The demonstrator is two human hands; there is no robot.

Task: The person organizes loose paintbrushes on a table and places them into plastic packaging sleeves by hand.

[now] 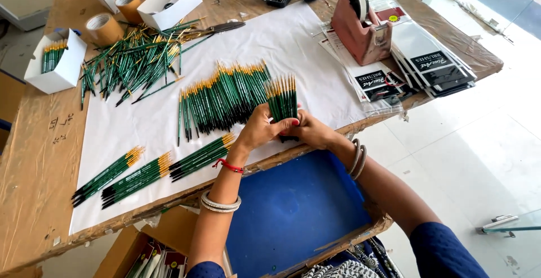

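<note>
Left hand [260, 128] and right hand [313, 131] both clasp an upright bundle of green brushes [282, 98] between them.

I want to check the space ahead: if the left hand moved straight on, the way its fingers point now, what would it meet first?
The left hand points right, toward the right hand, and already touches the bundle of green paintbrushes that both hands hold, so it meets this bundle first.

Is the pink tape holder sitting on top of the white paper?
No, the pink tape dispenser stands on clear packets to the right of the white paper sheet.
</note>
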